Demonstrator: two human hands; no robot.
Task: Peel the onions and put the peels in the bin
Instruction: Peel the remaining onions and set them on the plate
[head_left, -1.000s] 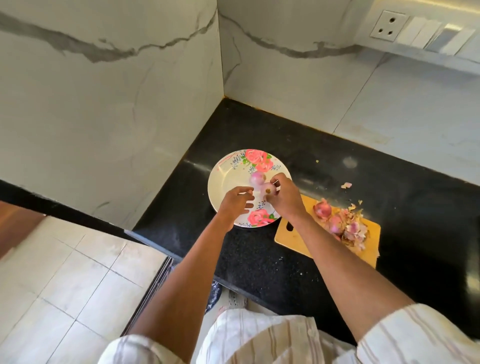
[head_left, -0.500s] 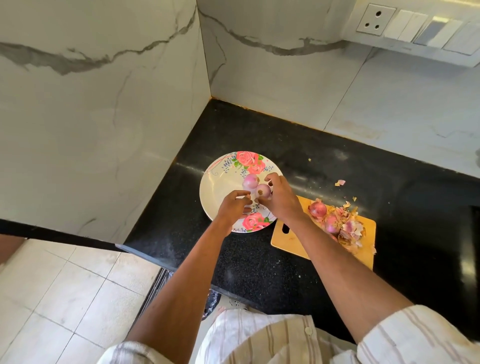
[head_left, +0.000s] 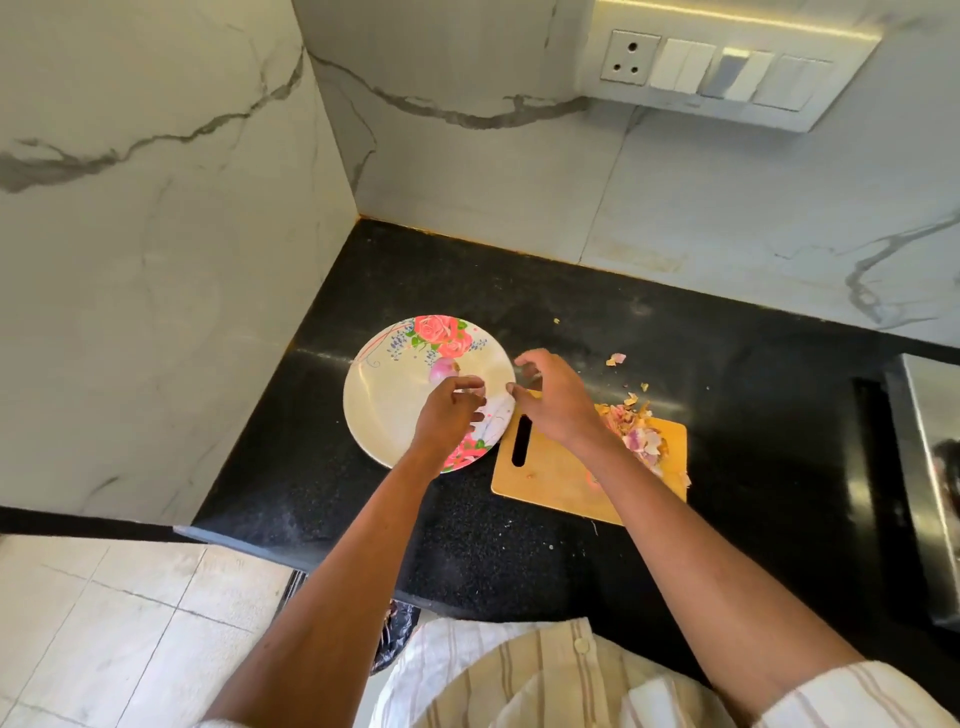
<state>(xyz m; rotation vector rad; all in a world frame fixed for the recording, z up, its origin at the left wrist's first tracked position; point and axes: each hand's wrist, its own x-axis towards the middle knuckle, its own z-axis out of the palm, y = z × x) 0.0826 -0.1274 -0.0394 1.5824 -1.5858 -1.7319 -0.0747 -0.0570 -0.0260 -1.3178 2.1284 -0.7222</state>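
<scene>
The black speckled stone surface (head_left: 701, 364) fills the corner under white marble-patterned walls, and everything for the job lies on it. Next in size is the round white plate with pink roses (head_left: 384, 410), set on the surface to the left, then the rectangular pale wooden cutting board with a slotted handle (head_left: 556, 473), just beside the plate on its right. On the far end of the board lies a heap of pink and papery onion peels (head_left: 639, 431), with a few scraps strewn on the surface beyond it.

The left hand (head_left: 449, 415) hovers over the plate with its fingers curled; whether its grip is clamped on anything I cannot tell, since what sits under the fingers is hidden. The right hand (head_left: 553, 397) hangs over the gap between plate and board, fingers spread and holding nothing. One small peeled pink onion (head_left: 441, 370) rests on the plate, just past the left fingertips.

The step in hand looks like setting peeled onions on the plate. No bin can be made out for certain. The next move probably calls for gathering the loose peels from the board without scattering the light flakes.
</scene>
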